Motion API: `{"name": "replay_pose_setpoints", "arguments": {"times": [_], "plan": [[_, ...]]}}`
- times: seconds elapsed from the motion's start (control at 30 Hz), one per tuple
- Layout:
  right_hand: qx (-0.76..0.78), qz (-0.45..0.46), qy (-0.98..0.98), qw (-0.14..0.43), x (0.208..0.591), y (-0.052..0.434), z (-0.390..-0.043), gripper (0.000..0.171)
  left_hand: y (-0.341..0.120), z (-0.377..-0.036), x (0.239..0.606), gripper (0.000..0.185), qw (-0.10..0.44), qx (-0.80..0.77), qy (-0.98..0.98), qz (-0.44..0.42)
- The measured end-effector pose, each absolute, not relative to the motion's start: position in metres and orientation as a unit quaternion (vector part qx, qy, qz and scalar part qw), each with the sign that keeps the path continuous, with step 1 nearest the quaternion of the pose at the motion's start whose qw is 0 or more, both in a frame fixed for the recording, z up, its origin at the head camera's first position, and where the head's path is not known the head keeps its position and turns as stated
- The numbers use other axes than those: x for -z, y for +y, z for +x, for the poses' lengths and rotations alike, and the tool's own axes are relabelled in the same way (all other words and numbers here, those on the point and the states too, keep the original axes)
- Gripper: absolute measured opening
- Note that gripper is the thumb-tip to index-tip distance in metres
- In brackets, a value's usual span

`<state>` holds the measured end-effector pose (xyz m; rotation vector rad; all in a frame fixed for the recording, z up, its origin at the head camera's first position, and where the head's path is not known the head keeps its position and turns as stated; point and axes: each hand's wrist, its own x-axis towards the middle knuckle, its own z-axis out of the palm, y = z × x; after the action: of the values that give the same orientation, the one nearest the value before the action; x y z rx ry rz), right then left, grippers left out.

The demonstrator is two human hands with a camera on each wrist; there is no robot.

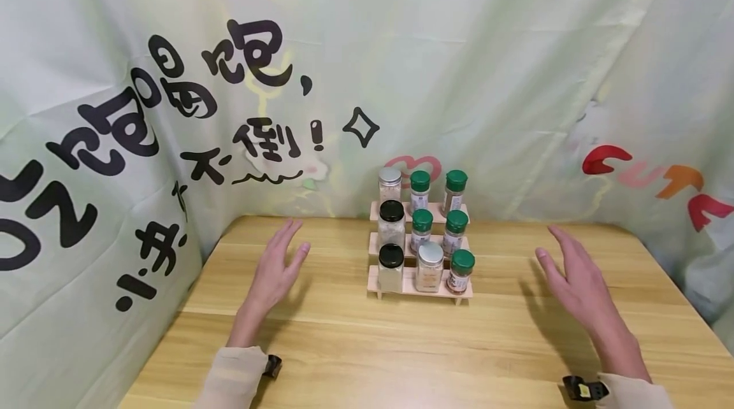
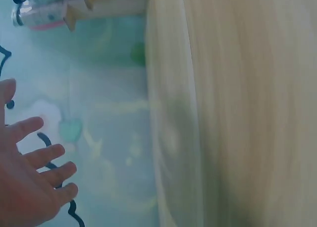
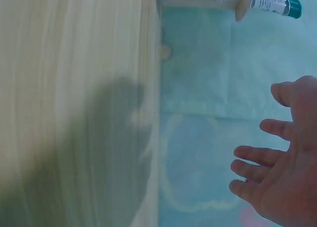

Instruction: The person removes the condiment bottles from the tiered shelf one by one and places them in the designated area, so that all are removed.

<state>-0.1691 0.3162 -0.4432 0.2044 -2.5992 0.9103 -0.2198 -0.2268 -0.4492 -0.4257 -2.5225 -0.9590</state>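
A three-step pink wooden rack point(image 1: 408, 288) stands toward the back of the table, bearing several spice jars. On the lowest step are a black-lidded jar point(image 1: 391, 269), a silver-lidded jar point(image 1: 429, 267) and a green-lidded jar point(image 1: 460, 272). Black and green lids show on the middle step; the top step has one silver-lidded jar point(image 1: 390, 186) and two green-lidded ones. My left hand point(image 1: 276, 272) is held over the table left of the rack, fingers extended and nothing in it. To the right of the rack, my right hand point(image 1: 579, 278) is likewise empty, its fingers spread in the right wrist view.
The wooden table point(image 1: 344, 351) reaches back to a pale printed curtain point(image 1: 476, 78) with black lettering on the left and coloured letters on the right. The curtain also hangs along the table's left side. A dark strap device sits at each wrist.
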Motion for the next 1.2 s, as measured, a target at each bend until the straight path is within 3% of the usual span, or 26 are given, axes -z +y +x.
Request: {"name": "replay_pose_setpoints", "arguments": {"times": [0.27, 0.53, 0.8, 1.2], "plan": [[-0.418, 0.073, -0.877, 0.226, 0.448, 0.299, -0.165, 0.045, -0.191, -0.213, 0.443, 0.037, 0.27, 0.474, -0.818, -0.182], [-0.502, 0.102, -0.832, 0.215, 0.457, 0.275, -0.17, 0.037, -0.166, -0.204, 0.447, 0.027, 0.236, 0.562, -0.772, -0.177], [-0.551, 0.109, -0.804, 0.193, 0.462, 0.265, -0.167, 0.037, -0.147, -0.203, 0.448, 0.029, 0.18, 0.61, -0.74, -0.219], [-0.625, 0.11, -0.769, 0.083, 0.476, 0.253, -0.167, 0.042, -0.122, -0.195, 0.454, 0.036, 0.121, 0.646, -0.715, -0.238]]}}
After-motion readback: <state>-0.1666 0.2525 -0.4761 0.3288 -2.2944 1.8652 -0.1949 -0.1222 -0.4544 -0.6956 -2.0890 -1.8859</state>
